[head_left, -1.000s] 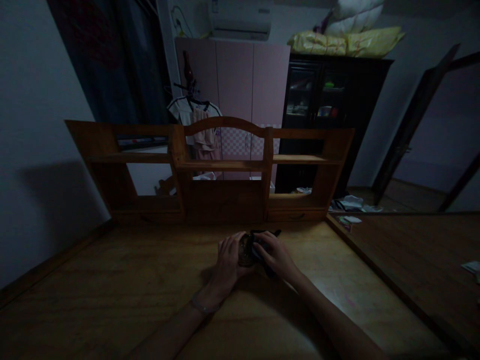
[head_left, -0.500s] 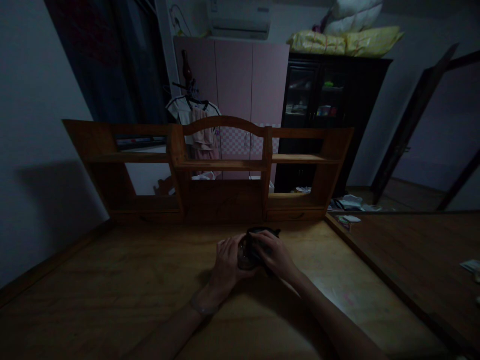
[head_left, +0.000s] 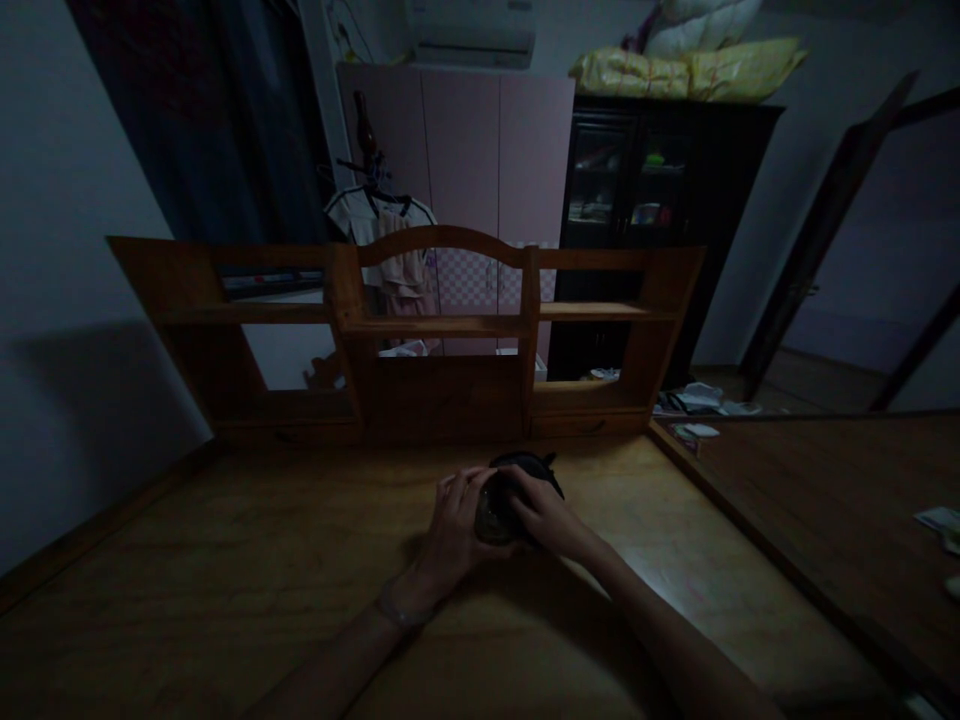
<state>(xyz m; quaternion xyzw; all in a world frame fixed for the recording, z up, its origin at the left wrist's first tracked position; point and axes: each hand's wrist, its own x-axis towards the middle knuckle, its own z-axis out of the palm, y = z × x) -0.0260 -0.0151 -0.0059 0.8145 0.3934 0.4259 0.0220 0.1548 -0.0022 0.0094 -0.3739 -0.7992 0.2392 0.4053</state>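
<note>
While both hands work one glass, the cloth bulges farther past the right knuckles

Compared with 1.0 s ago, more of the black cloth [head_left: 531, 463] shows beyond the right hand [head_left: 547, 515], rounded rather than spread flat; its near corner, then jutting below the fingers, is now mostly hidden. Left hand [head_left: 454, 520] unchanged: wrapped round the glass [head_left: 491, 515], a dark, shiny round vessel, exact kind too dim to read. Right hand grips cloth, fingers curled at the glass's opening; how deep they reach, cannot tell.

Glass sits between the hands, over the middle of the desk [head_left: 300, 560]; whether its base touches wood, hidden.

Edges: shelf [head_left: 435, 325] bounds the far side, a strip of desk between it and the hands. Widest room left, toward the wall [head_left: 90, 400]; right, desk runs to a raised rim [head_left: 703, 480].
</note>
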